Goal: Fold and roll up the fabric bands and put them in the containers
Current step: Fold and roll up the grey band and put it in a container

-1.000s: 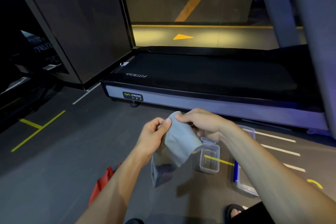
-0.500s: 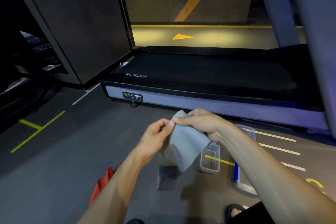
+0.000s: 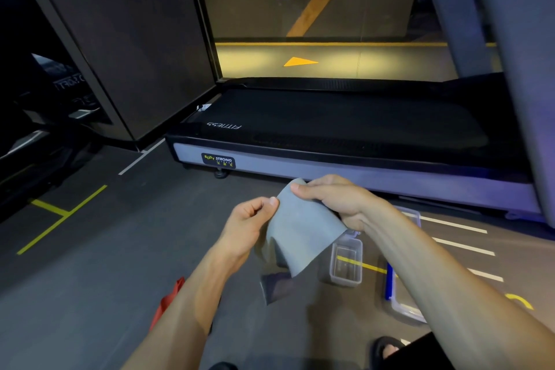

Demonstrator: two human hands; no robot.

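A grey fabric band (image 3: 303, 231) hangs folded in the air between my hands, above the floor. My left hand (image 3: 249, 225) pinches its left edge between thumb and fingers. My right hand (image 3: 333, 198) pinches the top corner, thumb on the near side. Its shadow falls as a dark patch on the floor just below. A small clear plastic container (image 3: 346, 264), open, stands on the floor just right of the band. A red fabric band (image 3: 166, 303) lies on the floor behind my left forearm, mostly hidden.
A larger clear container (image 3: 405, 306) with a blue edge sits under my right forearm. A treadmill (image 3: 330, 141) runs across the floor right behind my hands. A dark panel stands at the left. My sandalled foot (image 3: 387, 348) shows at the bottom.
The hanging lower end of the band has been drawn up, so the band is now shorter and folded. Both hands moved slightly apart while keeping their hold.
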